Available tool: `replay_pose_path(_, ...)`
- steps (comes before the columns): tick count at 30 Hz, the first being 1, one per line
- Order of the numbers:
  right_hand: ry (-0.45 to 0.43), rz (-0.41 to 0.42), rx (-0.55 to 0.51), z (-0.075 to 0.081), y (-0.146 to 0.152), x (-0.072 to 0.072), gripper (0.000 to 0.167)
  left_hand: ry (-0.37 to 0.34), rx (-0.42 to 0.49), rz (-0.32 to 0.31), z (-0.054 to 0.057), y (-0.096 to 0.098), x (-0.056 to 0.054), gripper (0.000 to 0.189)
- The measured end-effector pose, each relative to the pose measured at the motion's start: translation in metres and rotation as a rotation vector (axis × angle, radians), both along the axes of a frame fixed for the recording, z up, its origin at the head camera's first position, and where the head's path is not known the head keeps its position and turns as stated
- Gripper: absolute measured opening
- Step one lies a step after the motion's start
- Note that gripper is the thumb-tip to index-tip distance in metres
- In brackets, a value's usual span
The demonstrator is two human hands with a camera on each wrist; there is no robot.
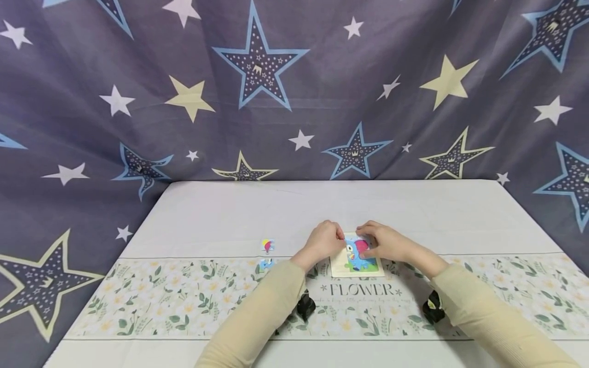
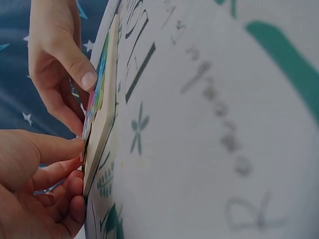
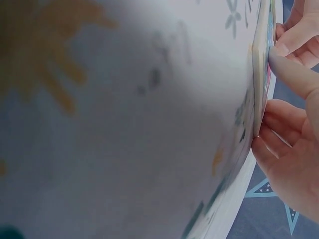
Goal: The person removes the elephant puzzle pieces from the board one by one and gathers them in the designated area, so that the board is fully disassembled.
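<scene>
A jigsaw puzzle board (image 1: 339, 268) with a pale wooden frame lies on the table, its picture showing a blue cartoon animal and a pink patch. Bare wood shows along its left side. At the upper left part of the board, my left hand (image 1: 325, 239) pinches a thin puzzle piece between thumb and curled fingers; the fingers mostly hide it. My right hand (image 1: 388, 243) holds the board from the right, thumb (image 2: 88, 79) on the picture and fingers at the far and right edges. Both hands are close together in the right wrist view.
Left of the board lie two loose puzzle pieces, one with a red and yellow balloon (image 1: 268, 246) and a blue one (image 1: 265, 265). The white tablecloth (image 1: 230, 214) has a floral band lettered FLOWER. A starry curtain (image 1: 294, 92) hangs behind the table.
</scene>
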State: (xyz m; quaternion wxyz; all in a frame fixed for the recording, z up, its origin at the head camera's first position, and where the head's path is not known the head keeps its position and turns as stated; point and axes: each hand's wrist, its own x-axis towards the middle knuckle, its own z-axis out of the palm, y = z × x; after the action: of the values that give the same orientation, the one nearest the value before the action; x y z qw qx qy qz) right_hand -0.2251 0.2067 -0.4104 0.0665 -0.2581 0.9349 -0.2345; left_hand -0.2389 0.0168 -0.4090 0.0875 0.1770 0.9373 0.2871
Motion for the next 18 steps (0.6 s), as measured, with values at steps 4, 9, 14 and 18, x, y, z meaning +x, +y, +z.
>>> replay_pose_path(4,0.007,-0.008,-0.007,0.0015,-0.0007,0.0015,0.057,0.003,-0.017,0.010,0.0003,0.0018,0.0001,0.007)
replay_pose_path(9,0.025,-0.021,-0.020,0.0006,-0.0005,0.0021,0.057,0.005,-0.033,0.017,-0.0004,0.0031,0.0003,0.007)
replay_pose_path(14,0.029,-0.022,-0.033,-0.0009,0.0002,0.0015,0.050,0.010,-0.026,0.016,-0.0006,0.0033,-0.0002,0.007)
replay_pose_path(18,0.044,-0.011,-0.038,-0.0014,0.0008,0.0002,0.047,0.012,-0.019,0.015,-0.0004,0.0029,-0.0006,0.008)
